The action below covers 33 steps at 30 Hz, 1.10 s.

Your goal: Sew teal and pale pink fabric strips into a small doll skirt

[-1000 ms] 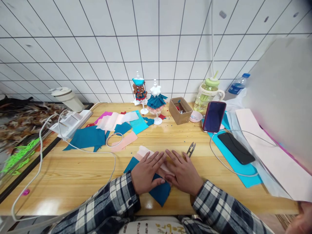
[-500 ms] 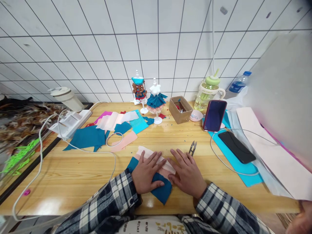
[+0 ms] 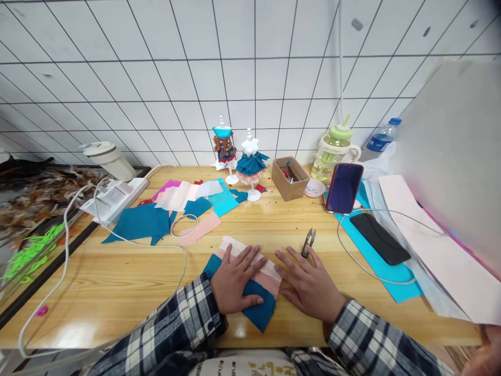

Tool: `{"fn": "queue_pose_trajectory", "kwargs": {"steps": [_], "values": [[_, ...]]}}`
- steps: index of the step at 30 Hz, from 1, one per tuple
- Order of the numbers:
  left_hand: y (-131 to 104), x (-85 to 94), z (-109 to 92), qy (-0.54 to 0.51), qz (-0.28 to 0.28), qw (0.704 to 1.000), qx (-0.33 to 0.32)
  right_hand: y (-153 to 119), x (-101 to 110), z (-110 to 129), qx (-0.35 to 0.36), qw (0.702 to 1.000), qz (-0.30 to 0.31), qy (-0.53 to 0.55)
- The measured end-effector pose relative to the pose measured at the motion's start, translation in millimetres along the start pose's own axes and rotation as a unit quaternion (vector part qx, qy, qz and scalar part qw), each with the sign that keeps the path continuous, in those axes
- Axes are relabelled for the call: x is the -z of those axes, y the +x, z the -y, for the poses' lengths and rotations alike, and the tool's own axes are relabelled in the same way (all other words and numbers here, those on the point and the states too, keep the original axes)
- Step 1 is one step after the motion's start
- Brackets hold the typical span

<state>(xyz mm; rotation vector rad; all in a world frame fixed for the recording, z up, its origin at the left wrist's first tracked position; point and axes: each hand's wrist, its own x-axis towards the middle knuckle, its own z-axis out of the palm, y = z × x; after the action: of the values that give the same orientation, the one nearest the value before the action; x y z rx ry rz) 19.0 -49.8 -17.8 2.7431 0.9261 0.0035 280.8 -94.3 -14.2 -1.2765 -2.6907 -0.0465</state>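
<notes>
My left hand (image 3: 237, 282) lies flat, fingers spread, on a layered stack of crepe paper. Its lower layer is a dark teal piece (image 3: 261, 313), and a peach and pale pink strip (image 3: 270, 279) crosses on top. My right hand (image 3: 309, 284) is open on the table beside the right end of the strip, its fingertips at or near the edge. Just beyond that hand lie small thread snips (image 3: 309, 242). Farther back, two miniature dress stands carry paper clothes: one has a teal skirt (image 3: 251, 166), the other a brown and turquoise outfit (image 3: 224, 146).
Teal paper scraps (image 3: 136, 222) and a white cable (image 3: 183, 256) lie to the left, near a power strip (image 3: 117, 201). A cardboard box (image 3: 290, 180), a pink dish (image 3: 314, 188), a drink jug (image 3: 332, 154), a propped phone (image 3: 345, 188) and a black phone (image 3: 379, 238) stand or lie right.
My right hand has slid right, off the paper's edge, uncovering more of the strip's right end. My left hand stays where it was on the stack.
</notes>
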Motion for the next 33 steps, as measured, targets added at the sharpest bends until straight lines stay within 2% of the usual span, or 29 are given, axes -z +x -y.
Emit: {"fn": "queue_pose_trajectory", "kwargs": {"steps": [3,9,12,15,17,19,22,25,28,29,31,33], "values": [[0,2.3,0,-0.006,0.016,1.000,0.007,-3,0,0,-0.008,1.000,-0.007,-0.008],[1,0.2,2,0.000,0.026,1.000,0.007,-8,4,-4,0.023,0.999,-0.023,-0.017],[0,0.5,10,0.010,0.009,1.000,-0.001,-11,1,-8,0.040,0.998,-0.057,-0.013],[-5,11.7,18,0.037,-0.032,0.999,0.008,-18,-6,-10,0.063,0.994,-0.093,0.006],[-11,22.6,20,0.045,-0.061,0.997,0.031,-23,-8,-7,0.057,0.993,-0.102,0.030],[-17,30.0,18,0.037,-0.082,0.992,0.087,-24,-5,-1,0.038,0.990,-0.115,0.069],[-22,26.8,12,0.033,-0.088,0.982,0.166,-13,5,9,0.011,0.982,-0.133,0.131],[-19,16.8,12,0.057,-0.084,0.985,0.141,10,10,12,-0.004,0.984,-0.112,0.141],[-14,22.2,22,0.102,-0.103,0.984,0.099,32,5,12,-0.018,0.992,-0.053,0.112],[-14,28.1,26,0.119,-0.124,0.978,0.116,37,2,14,-0.034,0.994,-0.034,0.100],[-14,41.4,32,0.141,-0.179,0.953,0.198,44,-4,21,-0.077,0.994,-0.009,0.078],[-17,49.2,32,0.133,-0.198,0.934,0.265,48,-7,31,-0.098,0.993,0.002,0.071]]}}
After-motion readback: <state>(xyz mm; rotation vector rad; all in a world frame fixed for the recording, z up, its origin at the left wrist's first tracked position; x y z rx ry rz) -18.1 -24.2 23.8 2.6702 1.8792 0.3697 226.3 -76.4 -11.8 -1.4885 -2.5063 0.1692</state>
